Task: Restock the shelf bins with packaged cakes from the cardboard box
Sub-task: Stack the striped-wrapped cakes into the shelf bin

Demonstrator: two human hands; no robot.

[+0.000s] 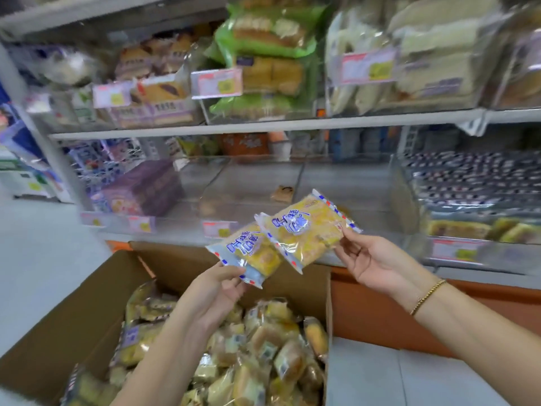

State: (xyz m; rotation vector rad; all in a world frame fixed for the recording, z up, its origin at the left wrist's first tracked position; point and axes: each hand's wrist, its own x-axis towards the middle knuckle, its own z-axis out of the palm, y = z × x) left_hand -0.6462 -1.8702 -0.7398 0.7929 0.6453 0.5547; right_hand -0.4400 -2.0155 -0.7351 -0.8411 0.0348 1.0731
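Observation:
My left hand (215, 291) pinches a yellow packaged cake (251, 253) by its lower edge. In my right hand (369, 259) a second yellow packaged cake (307, 230) is pinched by its right corner. Both packs hang above the far side of the open cardboard box (73, 317), which holds several more wrapped cakes (263, 356). Just behind the packs stands a clear shelf bin (263, 189), nearly bare apart from one small brown item on its floor.
A bin with purple packs (143, 189) stands to the left, one with dark-patterned and yellow packs (474, 200) to the right. The upper shelf (263, 124) carries bins of green, white and brown bread packs with pink price tags. An orange base panel (380, 312) runs below.

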